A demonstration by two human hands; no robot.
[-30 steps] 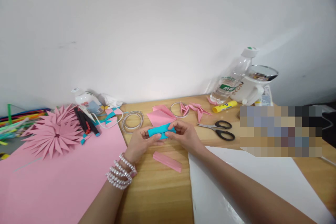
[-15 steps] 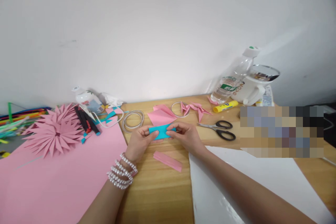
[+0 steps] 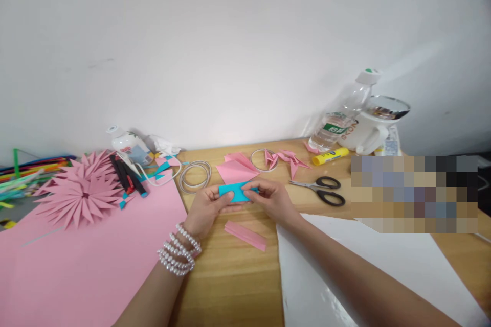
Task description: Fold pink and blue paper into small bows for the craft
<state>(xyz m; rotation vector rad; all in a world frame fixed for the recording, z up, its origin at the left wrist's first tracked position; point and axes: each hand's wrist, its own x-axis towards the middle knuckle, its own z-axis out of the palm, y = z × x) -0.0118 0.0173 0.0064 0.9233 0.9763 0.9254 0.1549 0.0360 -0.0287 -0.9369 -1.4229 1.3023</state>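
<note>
Blue paper [image 3: 238, 193], pinched by the left hand [image 3: 205, 205] and right hand [image 3: 273, 200] above the counter [image 3: 226, 286]; pink strip [image 3: 245, 236] lying on the hands' near side, scissors [image 3: 326, 191] to their right.

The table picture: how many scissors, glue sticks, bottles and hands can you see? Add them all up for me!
Scissors: 1
Glue stick: 1
Bottles: 2 (clear bottle, white bottle)
Hands: 2 (left hand, right hand), holding blue paper
Total: 6, though the blurred patch could hide more
</note>
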